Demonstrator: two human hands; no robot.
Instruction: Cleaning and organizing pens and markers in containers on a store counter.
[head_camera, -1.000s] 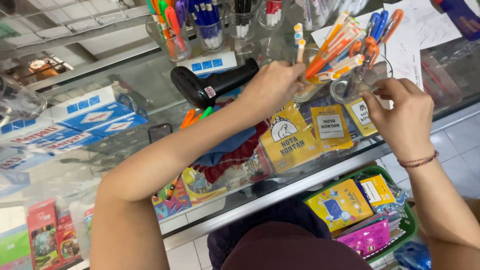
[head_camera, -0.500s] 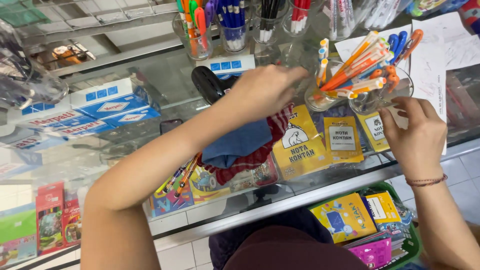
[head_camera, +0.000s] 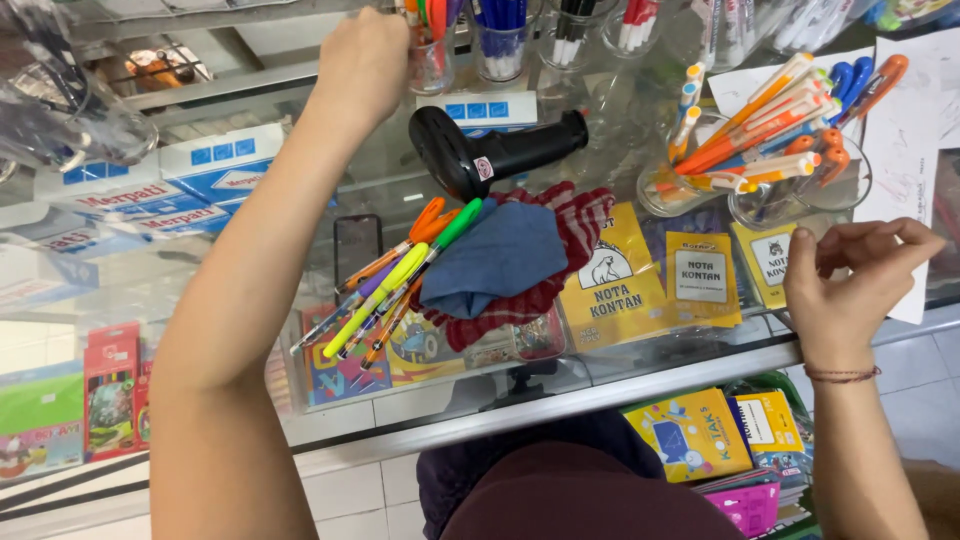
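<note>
Glass shop counter (head_camera: 250, 300), viewed from above.

Left hand (head_camera: 362, 62): reached far forward to the back row of clear cups, fingers curled over the rim of the cup of orange and green pens (head_camera: 430, 45); grip hidden behind the knuckles, so cannot tell whether anything is pinched.

Right hand (head_camera: 850, 275): raised at the near right edge of the counter, fingers loosely curled and apart, nothing held; thin cord bracelet (head_camera: 842, 374) at the wrist. Just in front of the fingertips, a clear glass cup (head_camera: 800, 195) packed with orange pens, tilted and fanned toward the upper right.

Centre of counter: black handheld scanner (head_camera: 490, 155) lying on its side, grip pointing right. Below it, folded blue cloth (head_camera: 490, 260) resting on a red checked cloth (head_camera: 570, 245). Left of the cloths, loose bundle of markers (head_camera: 385, 290) in yellow-green, purple and orange, lying diagonally, tips toward the lower left. Dark phone (head_camera: 357, 247) flat just beside the upper end of that bundle.

Under the glass: yellow receipt pads (head_camera: 650, 275), seen through the counter top. Far left, white and blue boxes (head_camera: 190, 180). White paper sheets (head_camera: 910, 130) at the right edge.
</note>
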